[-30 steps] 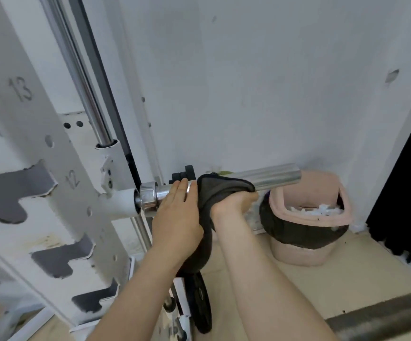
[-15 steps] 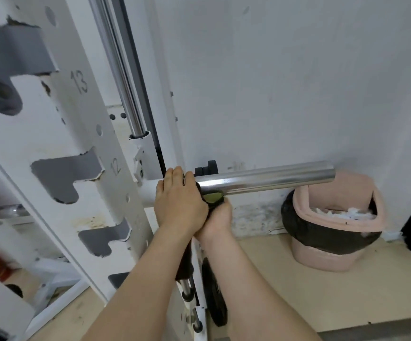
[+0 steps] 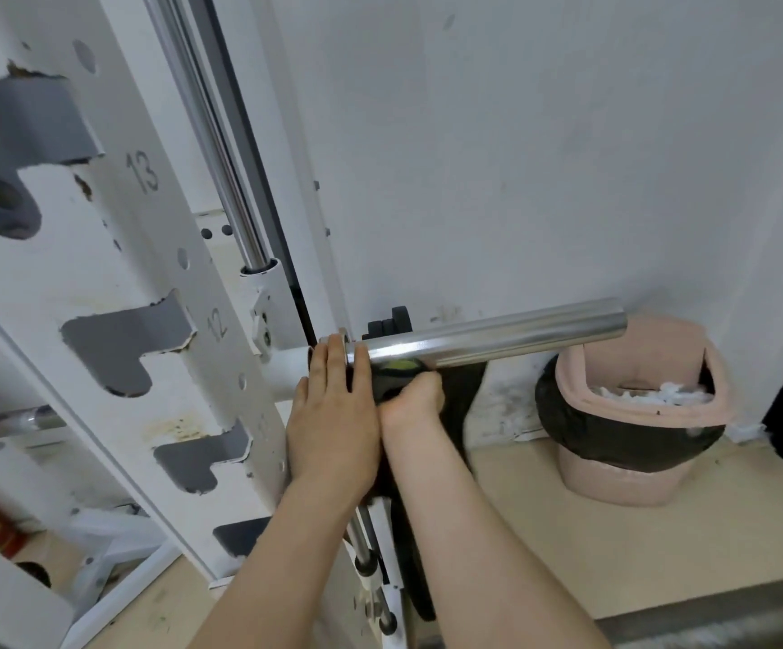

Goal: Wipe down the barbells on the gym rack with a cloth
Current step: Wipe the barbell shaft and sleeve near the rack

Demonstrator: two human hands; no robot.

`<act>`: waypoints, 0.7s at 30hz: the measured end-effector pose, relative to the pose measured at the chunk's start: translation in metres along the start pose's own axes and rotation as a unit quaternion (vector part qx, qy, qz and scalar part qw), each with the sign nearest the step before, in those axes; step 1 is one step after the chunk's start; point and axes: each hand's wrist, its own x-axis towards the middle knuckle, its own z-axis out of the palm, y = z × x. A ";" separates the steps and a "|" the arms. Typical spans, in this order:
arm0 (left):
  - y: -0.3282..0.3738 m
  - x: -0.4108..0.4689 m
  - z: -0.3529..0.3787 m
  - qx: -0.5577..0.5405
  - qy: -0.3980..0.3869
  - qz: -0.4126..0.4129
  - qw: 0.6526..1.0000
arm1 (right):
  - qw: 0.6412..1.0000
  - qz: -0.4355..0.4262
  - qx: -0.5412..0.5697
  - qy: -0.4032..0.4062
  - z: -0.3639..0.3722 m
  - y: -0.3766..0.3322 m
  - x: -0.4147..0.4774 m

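Note:
A chrome barbell sleeve [image 3: 497,337] sticks out to the right from the white rack upright [image 3: 155,283]. My left hand [image 3: 333,414] rests over the sleeve's inner collar, fingers laid across the bar. My right hand [image 3: 413,398] sits just under the sleeve beside it, gripping a dark cloth [image 3: 457,400] with a green patch; the cloth hangs down below the bar. The bar's thinner shaft [image 3: 5,421] shows at the far left behind the upright.
A pink waste bin [image 3: 637,414] with a black liner stands on the floor at the right, by the wall. A vertical chrome guide rod [image 3: 211,133] runs up the rack. Black weight plates [image 3: 420,578] lean low beneath my arms. A grey padded surface [image 3: 717,623] lies bottom right.
My right hand has slid the cloth from on top of the sleeve inward to the collar and down under the bar. The left hand stays at the collar. The view shifted.

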 end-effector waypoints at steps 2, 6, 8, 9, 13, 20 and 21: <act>0.000 -0.002 -0.002 -0.022 -0.002 -0.005 1.000 | 0.996 0.034 -0.061 -0.059 0.002 -0.026 -0.094; 0.002 0.001 -0.005 -0.073 0.004 -0.014 0.997 | 0.965 -0.109 -0.200 -0.128 -0.015 -0.057 -0.125; 0.000 0.003 -0.006 -0.096 0.007 -0.021 0.995 | 0.932 -0.203 -0.251 -0.164 0.003 -0.067 -0.131; 0.000 0.004 -0.006 -0.111 0.009 -0.028 0.993 | 0.910 -0.241 -0.278 -0.189 0.016 -0.072 -0.135; 0.001 0.005 -0.004 -0.118 0.017 -0.045 0.992 | 0.717 -0.321 -0.543 -0.297 0.066 -0.068 -0.119; 0.005 0.010 -0.006 -0.034 0.029 -0.049 0.998 | 0.287 -0.494 -0.765 -0.297 0.051 -0.059 -0.073; 0.006 0.013 -0.009 -0.024 0.026 -0.049 0.998 | 0.271 -0.514 -0.760 -0.290 0.048 -0.064 -0.071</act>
